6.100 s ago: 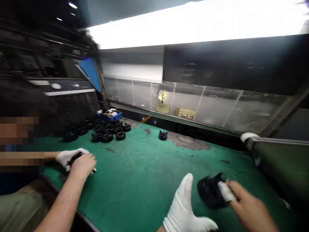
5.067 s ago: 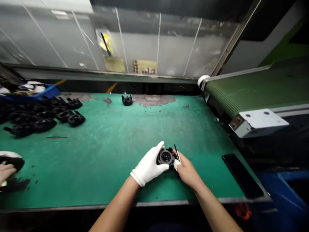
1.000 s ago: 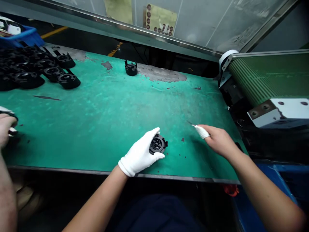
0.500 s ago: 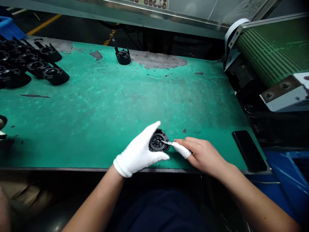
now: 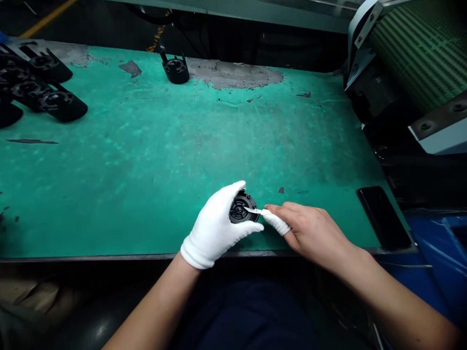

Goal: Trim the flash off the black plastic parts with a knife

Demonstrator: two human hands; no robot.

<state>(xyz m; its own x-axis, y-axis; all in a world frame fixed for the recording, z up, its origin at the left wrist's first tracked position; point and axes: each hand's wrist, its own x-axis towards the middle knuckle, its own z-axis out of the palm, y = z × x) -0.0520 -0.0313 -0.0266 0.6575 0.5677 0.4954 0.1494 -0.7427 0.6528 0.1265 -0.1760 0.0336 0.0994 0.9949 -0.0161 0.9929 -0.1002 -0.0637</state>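
My left hand [image 5: 218,224], in a white glove, curls around a round black plastic part [image 5: 241,208] with its ringed, slotted face turned up. Thumb and fingers grip the part's left side just above the green bench. My right hand [image 5: 304,226] is bare except for a white covering on the thumb. Between thumb and forefinger it pinches a small knife [image 5: 252,210], its thin blade pointing left over the part's face. Whether the tip touches the plastic I cannot tell. The knife's handle is mostly hidden in the hand.
Several black cup-shaped parts with prongs [image 5: 65,104] cluster at the left of the green bench [image 5: 182,141]. Another pronged part [image 5: 176,69] stands at the back edge. A black phone [image 5: 384,217] lies at the right. Beyond it, a green conveyor belt [image 5: 425,48] overhangs the corner.
The view has shifted, so the bench items sit higher in it. Both hands keep their hold, and the knife blade has tilted slightly over the round part.
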